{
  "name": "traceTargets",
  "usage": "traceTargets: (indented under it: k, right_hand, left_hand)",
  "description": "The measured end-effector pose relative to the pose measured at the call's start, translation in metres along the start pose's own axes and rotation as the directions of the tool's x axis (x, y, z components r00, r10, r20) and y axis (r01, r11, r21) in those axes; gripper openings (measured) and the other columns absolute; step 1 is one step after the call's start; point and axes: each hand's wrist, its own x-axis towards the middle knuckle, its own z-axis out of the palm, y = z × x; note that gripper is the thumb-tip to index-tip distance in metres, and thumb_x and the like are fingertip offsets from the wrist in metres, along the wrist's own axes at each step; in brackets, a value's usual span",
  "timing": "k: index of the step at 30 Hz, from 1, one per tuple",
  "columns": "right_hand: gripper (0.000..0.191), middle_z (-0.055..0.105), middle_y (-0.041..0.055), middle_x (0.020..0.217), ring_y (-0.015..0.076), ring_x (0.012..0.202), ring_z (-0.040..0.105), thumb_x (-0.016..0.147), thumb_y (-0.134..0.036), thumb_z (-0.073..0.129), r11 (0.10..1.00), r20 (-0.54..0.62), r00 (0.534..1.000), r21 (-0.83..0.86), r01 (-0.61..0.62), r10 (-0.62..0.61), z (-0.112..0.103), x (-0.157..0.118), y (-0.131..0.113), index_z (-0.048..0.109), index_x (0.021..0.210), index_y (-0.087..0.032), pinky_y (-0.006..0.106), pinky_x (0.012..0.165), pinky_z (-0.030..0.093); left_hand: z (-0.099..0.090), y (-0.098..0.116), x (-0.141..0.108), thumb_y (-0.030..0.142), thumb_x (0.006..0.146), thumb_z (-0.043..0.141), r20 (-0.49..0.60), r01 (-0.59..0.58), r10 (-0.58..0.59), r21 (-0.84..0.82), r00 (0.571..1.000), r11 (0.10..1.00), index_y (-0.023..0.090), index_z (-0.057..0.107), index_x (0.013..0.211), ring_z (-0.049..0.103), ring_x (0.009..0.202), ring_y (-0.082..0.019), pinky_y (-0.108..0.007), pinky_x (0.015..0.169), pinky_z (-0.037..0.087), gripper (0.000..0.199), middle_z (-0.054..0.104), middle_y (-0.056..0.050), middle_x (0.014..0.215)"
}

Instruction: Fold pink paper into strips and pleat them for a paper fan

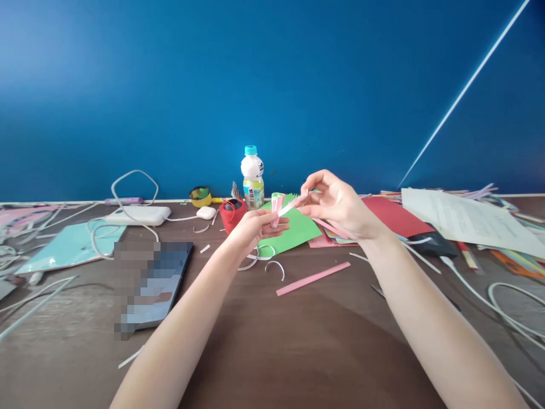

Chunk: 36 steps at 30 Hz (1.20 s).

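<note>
Forearms extended; paper strip spans left hand to right hand.

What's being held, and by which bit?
The left grip pinches a small pink paper piece by its lower end; the right grip holds a thin pale paper strip by its right end.

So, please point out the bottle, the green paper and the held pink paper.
Bottle (253, 176): head view, its middle.
Green paper (297, 231): head view, flat middle.
Held pink paper (277, 204): head view, upper part.
</note>
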Motion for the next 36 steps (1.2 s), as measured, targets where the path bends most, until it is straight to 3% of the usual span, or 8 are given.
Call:
traceTargets:
  k: [5, 13, 24, 36]
  right_hand:
    - [0.031, 0.046, -0.0008, 0.093, 0.0147, 0.089, 0.055, 0.068, -0.021, 0.071, 0.999, 0.110, 0.993, -0.014, -0.043, 0.045, 0.000, -0.001, 0.001, 0.045, 0.085, -0.022, 0.028, 0.068, 0.048]
    - [0.037, 0.044, -0.0028, 0.091, 0.0086, 0.070, 0.054, 0.066, -0.023, 0.072, 0.997, 0.038, 0.999, -0.072, 0.000, 0.003, 0.006, 0.000, 0.006, 0.041, 0.086, -0.024, 0.029, 0.065, 0.050]
    - [0.034, 0.050, -0.0050, 0.080, 0.0133, 0.068, 0.062, 0.073, -0.023, 0.065, 0.997, 0.041, 0.999, -0.072, -0.012, 0.015, 0.016, 0.000, 0.012, 0.036, 0.089, -0.026, 0.037, 0.070, 0.052]
    - [0.032, 0.047, -0.0028, 0.087, 0.0115, 0.069, 0.057, 0.073, -0.024, 0.065, 0.984, -0.017, 0.999, -0.174, 0.037, -0.041, 0.016, 0.001, 0.016, 0.037, 0.087, -0.026, 0.034, 0.068, 0.051]
  left_hand:
    - [0.007, 0.004, -0.003, 0.018, 0.073, 0.064, -0.003, 0.023, -0.023, -0.030, 1.000, 0.999, 0.012, 0.057, 0.068, 0.068, 0.081, -0.022, -0.037, 0.086, 0.048, 0.011, 0.070, -0.010, 0.081]
    - [0.012, 0.005, -0.003, 0.019, 0.074, 0.063, 0.006, 0.060, -0.060, -0.090, 0.998, 0.994, 0.009, 0.061, 0.077, 0.068, 0.076, -0.021, -0.039, 0.087, 0.048, 0.011, 0.070, -0.010, 0.074]
    - [0.018, 0.008, -0.007, 0.018, 0.077, 0.059, 0.080, 0.089, -0.078, -0.149, 0.994, 0.985, 0.010, 0.061, 0.070, 0.069, 0.078, -0.022, -0.036, 0.085, 0.050, 0.011, 0.070, -0.008, 0.075]
    - [0.021, 0.009, -0.009, 0.018, 0.079, 0.057, 0.064, 0.117, -0.108, -0.154, 0.992, 0.981, 0.009, 0.064, 0.080, 0.069, 0.080, -0.022, -0.037, 0.088, 0.049, 0.012, 0.071, -0.010, 0.080]
